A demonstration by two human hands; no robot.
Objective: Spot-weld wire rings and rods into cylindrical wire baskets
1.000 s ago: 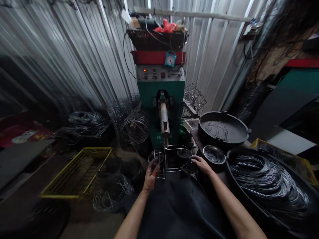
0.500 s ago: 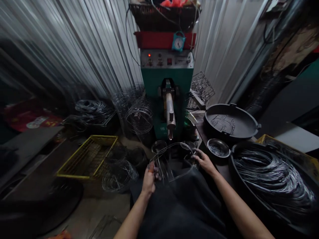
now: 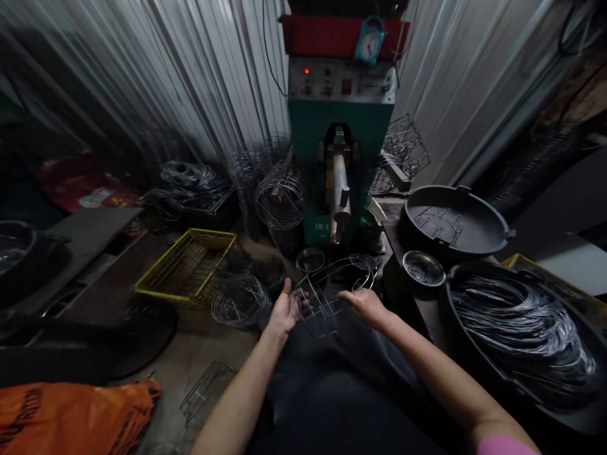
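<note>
Over my lap is a wire frame (image 3: 318,303) of thin rods with a curved wire loop at its far side. My left hand (image 3: 287,308) is palm up with its fingers spread under the frame's left part, and an orange wrap shows on the thumb. Closed around the wire at the frame's right side is my right hand (image 3: 364,304). Straight ahead stands a green machine (image 3: 308,145) with a metal arm (image 3: 340,183) pointing toward me, just beyond the frame.
To the right are a round black pan (image 3: 455,218), a small bowl of metal pieces (image 3: 423,268) and a large pan of wire rings (image 3: 521,328). A yellow basket (image 3: 184,262), wire coils (image 3: 239,300) and an orange bag (image 3: 76,414) lie left.
The view has tilted down and turned left. My left hand has opened under the frame, while my right hand has moved inward along the wire. The frame has turned.
</note>
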